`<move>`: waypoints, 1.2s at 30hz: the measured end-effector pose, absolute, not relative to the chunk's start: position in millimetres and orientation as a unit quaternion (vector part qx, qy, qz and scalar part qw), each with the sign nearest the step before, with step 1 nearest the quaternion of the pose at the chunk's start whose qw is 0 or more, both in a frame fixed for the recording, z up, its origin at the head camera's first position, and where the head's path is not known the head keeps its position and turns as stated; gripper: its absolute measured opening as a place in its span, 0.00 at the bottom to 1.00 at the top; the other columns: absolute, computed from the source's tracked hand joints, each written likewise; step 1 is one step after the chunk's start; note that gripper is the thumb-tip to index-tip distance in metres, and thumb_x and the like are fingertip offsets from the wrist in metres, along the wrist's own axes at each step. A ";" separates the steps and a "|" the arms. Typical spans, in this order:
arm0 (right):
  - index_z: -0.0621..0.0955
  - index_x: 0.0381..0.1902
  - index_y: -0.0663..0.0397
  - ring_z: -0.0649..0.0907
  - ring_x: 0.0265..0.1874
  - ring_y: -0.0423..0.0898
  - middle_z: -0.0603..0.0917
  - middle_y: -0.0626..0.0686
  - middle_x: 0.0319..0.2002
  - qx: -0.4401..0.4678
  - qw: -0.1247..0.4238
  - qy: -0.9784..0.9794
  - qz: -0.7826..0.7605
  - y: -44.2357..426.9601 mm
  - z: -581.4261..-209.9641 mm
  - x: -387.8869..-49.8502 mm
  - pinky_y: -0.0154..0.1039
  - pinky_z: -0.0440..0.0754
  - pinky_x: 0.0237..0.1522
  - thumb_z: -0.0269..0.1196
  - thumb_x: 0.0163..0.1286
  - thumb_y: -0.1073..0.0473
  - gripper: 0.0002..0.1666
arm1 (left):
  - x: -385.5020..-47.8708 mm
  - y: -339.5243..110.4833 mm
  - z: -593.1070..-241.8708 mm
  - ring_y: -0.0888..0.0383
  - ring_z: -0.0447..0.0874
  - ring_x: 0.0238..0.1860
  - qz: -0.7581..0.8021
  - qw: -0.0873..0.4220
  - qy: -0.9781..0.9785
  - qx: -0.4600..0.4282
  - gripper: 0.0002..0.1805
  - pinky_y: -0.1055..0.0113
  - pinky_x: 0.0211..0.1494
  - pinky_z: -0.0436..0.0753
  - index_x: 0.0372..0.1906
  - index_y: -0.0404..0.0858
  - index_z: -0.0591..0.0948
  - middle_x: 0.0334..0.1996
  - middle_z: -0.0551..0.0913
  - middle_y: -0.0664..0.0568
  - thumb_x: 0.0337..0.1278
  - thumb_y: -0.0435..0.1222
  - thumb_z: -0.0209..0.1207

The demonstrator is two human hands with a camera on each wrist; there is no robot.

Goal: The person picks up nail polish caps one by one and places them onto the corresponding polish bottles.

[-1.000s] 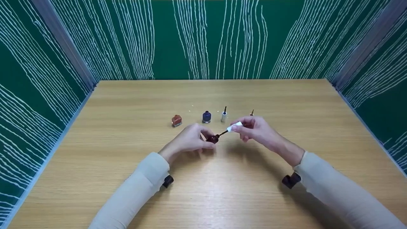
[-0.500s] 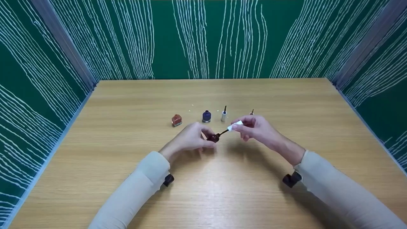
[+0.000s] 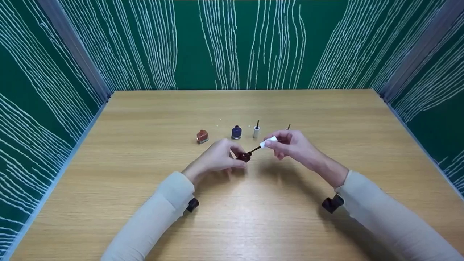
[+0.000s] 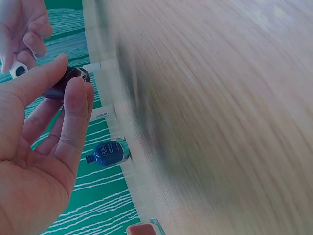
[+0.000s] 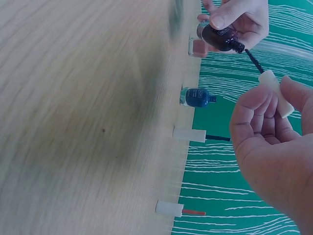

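Observation:
Between thumb and fingers, my left hand (image 3: 219, 156) grips a dark red nail polish bottle (image 3: 245, 156), tilted with its neck toward the right hand. My right hand (image 3: 295, 146) pinches the white cap (image 3: 268, 141) of a nail polish brush. The dark brush (image 5: 254, 61) slants down from the cap, its tip at the bottle's mouth. Whether the tip is just inside the neck or only touching it, I cannot tell. Past the hands stand an uncapped blue bottle (image 3: 236, 132) and an uncapped orange-red bottle (image 3: 202, 136).
A white cap with a dark brush (image 3: 256, 130) stands upright on the wooden table (image 3: 145, 119). Another white cap, its brush orange (image 5: 169, 208), stands farther right, mostly behind the right hand in the head view. Green walls with white lines (image 3: 188, 43) enclose the table.

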State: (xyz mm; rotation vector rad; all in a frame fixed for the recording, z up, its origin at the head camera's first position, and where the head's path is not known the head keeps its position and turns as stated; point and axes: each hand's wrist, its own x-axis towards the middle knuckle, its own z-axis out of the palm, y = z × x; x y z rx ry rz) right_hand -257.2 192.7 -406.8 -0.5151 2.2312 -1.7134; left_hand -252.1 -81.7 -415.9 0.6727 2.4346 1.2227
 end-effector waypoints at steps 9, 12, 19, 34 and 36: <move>0.83 0.53 0.63 0.78 0.25 0.44 0.80 0.55 0.27 -0.179 0.147 0.759 -0.609 191.3 -408.2 -256.6 0.34 0.81 0.30 0.69 0.70 0.52 0.21 | -253.9 -81.9 -418.3 0.56 0.85 0.31 0.422 0.142 0.855 0.267 0.12 0.68 0.26 0.82 0.45 0.41 0.89 0.37 0.88 0.57 0.54 0.35 0.74; 0.84 0.52 0.62 0.78 0.24 0.44 0.80 0.57 0.28 -0.181 0.147 0.757 -0.610 190.4 -408.5 -256.0 0.34 0.81 0.30 0.69 0.70 0.53 0.20 | -253.5 -81.1 -418.2 0.57 0.84 0.29 0.420 0.142 0.855 0.269 0.13 0.69 0.26 0.81 0.45 0.40 0.89 0.37 0.88 0.57 0.54 0.35 0.74; 0.84 0.52 0.63 0.78 0.24 0.43 0.80 0.55 0.27 -0.180 0.153 0.763 -0.602 188.6 -410.0 -254.9 0.34 0.82 0.31 0.69 0.70 0.54 0.20 | -253.1 -81.0 -417.4 0.44 0.86 0.30 0.432 0.154 0.851 0.256 0.14 0.67 0.25 0.82 0.46 0.40 0.88 0.38 0.88 0.57 0.53 0.35 0.74; 0.85 0.51 0.61 0.79 0.24 0.44 0.80 0.59 0.28 -0.178 0.139 0.778 -0.587 185.5 -408.2 -254.8 0.35 0.82 0.30 0.70 0.69 0.52 0.20 | -252.9 -80.0 -416.7 0.41 0.86 0.28 0.431 0.159 0.852 0.251 0.15 0.57 0.28 0.85 0.47 0.40 0.88 0.38 0.88 0.56 0.54 0.35 0.74; 0.85 0.51 0.61 0.79 0.24 0.44 0.80 0.58 0.28 -0.182 0.135 0.780 -0.584 184.8 -408.7 -255.1 0.34 0.82 0.29 0.70 0.69 0.53 0.20 | -253.0 -79.8 -416.4 0.40 0.86 0.28 0.431 0.160 0.852 0.251 0.14 0.55 0.29 0.86 0.47 0.40 0.88 0.38 0.88 0.56 0.54 0.35 0.74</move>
